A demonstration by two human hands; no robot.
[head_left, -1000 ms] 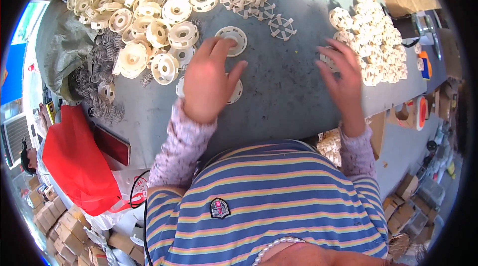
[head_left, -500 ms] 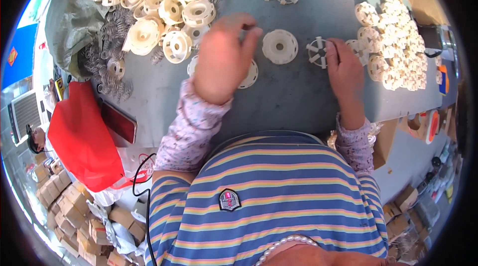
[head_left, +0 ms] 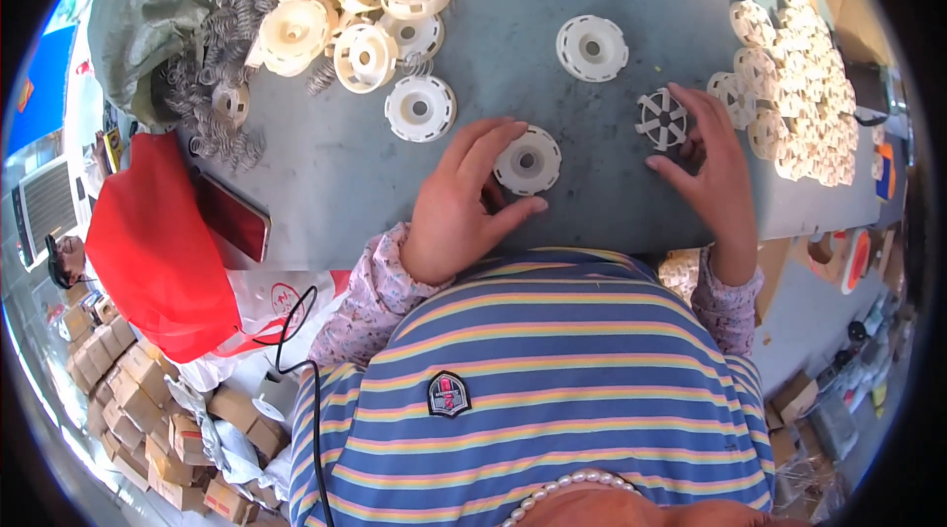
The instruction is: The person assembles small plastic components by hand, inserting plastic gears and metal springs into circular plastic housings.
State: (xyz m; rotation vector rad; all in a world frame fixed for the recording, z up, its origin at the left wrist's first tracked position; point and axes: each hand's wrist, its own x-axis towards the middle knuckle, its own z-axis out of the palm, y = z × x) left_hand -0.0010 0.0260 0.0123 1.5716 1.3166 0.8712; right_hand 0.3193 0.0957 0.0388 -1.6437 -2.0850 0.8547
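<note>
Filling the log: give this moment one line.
left hand: at white disc | right hand: open beside spoked wheel | springs: piled at left

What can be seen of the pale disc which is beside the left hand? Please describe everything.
The pale disc is round and off-white, seemingly plastic, with small notches around its rim and a ring around a grey central hole. It looks whole and appears roughly flat on the grey table. The left hand curves around its left side, fingertips at the upper-left rim, thumb near the lower rim; firm contact is unclear.
</note>
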